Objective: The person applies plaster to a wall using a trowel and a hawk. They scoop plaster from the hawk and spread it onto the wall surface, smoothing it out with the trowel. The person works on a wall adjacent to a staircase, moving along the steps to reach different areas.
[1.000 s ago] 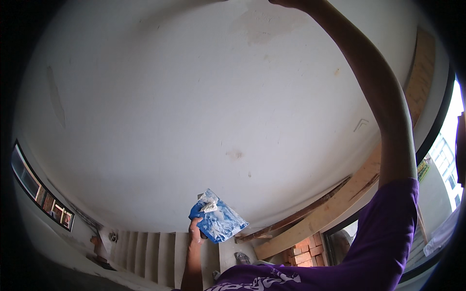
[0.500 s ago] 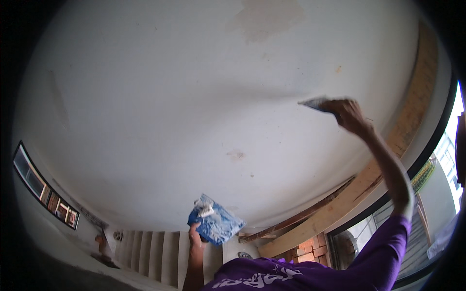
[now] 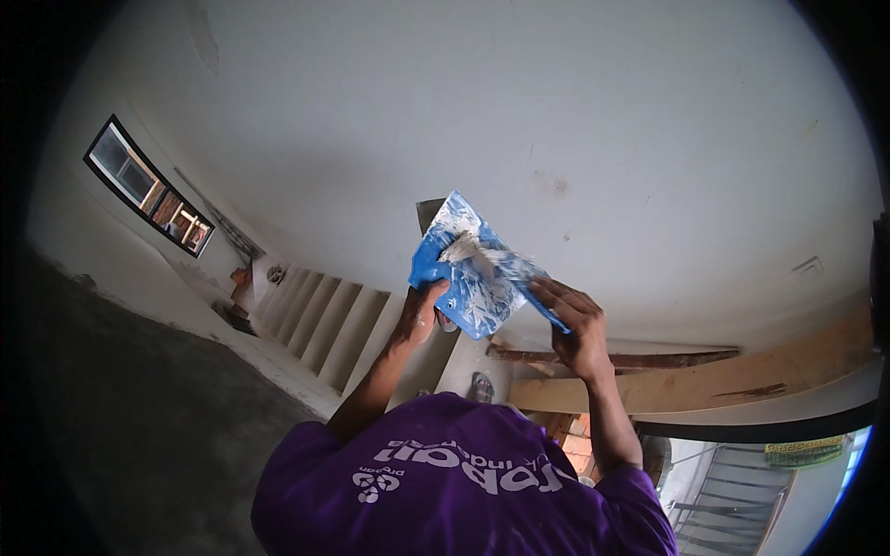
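While the left hand (image 3: pixel 425 310) grips a blue board (image 3: pixel 477 313) by its edge, the right hand (image 3: pixel 580 324) holds a blue scraper (image 3: pixel 520 270) over the board's right side; white paste (image 3: pixel 460 247) sits on the board, with stairs (image 3: pixel 326 320) to its lower left and a pale wall (image 3: pixel 649 120) behind.

A board (image 3: pixel 477 310) with paste (image 3: pixel 459 247) on it is in the left hand (image 3: pixel 424 309); a scraper (image 3: pixel 519 269), in the right hand (image 3: pixel 577 320), overlaps the board's right side. Left of the left hand lie stairs (image 3: pixel 324 320), then a window (image 3: pixel 153 190). Behind the right wrist, a plank (image 3: pixel 667 394) runs rightward; before both hands, a wall (image 3: pixel 649 120).
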{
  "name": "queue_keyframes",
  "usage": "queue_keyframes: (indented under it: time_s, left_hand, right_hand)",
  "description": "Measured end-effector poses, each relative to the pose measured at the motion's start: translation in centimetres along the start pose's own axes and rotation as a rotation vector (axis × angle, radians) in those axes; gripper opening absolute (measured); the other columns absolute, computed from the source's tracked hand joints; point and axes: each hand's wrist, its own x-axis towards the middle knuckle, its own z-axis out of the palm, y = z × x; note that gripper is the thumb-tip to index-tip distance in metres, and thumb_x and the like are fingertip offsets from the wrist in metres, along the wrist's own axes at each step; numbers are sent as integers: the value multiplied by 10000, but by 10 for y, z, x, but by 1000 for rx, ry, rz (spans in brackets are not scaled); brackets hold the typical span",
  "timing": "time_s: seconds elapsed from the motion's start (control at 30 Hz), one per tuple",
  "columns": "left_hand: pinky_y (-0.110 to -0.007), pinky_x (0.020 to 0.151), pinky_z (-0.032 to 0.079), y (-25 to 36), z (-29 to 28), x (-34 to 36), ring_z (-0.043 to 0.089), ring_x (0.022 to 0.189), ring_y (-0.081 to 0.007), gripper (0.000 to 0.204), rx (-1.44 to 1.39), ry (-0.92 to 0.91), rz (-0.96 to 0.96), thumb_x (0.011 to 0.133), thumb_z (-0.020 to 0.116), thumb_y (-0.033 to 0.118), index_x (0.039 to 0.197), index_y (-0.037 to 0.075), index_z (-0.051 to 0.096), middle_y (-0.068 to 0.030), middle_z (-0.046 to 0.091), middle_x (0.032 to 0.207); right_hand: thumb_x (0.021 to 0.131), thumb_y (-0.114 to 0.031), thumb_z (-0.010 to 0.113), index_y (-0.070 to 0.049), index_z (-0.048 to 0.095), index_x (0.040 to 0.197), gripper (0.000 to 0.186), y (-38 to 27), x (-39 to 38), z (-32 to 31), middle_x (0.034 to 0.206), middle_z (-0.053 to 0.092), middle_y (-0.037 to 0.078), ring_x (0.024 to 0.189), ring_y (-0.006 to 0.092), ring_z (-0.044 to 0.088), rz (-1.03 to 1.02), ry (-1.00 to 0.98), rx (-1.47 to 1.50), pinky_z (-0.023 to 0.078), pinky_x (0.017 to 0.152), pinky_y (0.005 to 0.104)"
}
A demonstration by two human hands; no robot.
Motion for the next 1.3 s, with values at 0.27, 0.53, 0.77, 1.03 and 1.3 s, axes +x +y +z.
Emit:
queue_keyframes:
  time_s: [0.27,0.53,0.77,1.03,1.3]
  left_hand:
    - [-310,810,476,-43,-48,13,588,895,-168,309,373,88,126,829,552,188,1084,19,597,-65,604,960]
    - [-306,824,491,-51,-50,34,618,901,-186,386,12,293,-89,772,588,186,1111,3,607,-63,624,982]
    - [-373,845,499,-36,-59,43,615,858,-209,289,-164,201,-44,813,609,267,1033,80,609,-72,620,951]
    - [-429,855,526,-114,-18,18,658,887,-268,418,-371,249,-475,757,577,239,1104,6,606,-130,663,998]
    - [-473,958,483,-69,-31,58,627,1033,-327,533,-311,204,-827,774,511,196,1270,-2,504,-170,619,1156]
  right_hand:
    - [666,-110,658,-172,567,1309,653,20,37,5,1305,587,59,1193,279,556,-125,-378,23,459,986,405]
    - [665,-47,649,-142,606,1260,604,80,21,10,1202,636,124,1064,301,619,-177,-569,270,496,907,388]
    - [861,-170,691,-28,590,1185,369,117,-53,2,1141,632,128,1074,243,607,1004,-186,1003,509,899,399]
    - [888,-264,639,-63,584,1207,381,200,-181,101,1222,597,64,1092,250,561,824,591,1837,475,871,424]
    - [885,-288,605,-65,487,1318,501,166,-102,82,1256,571,110,1107,310,577,903,911,1685,491,892,479]
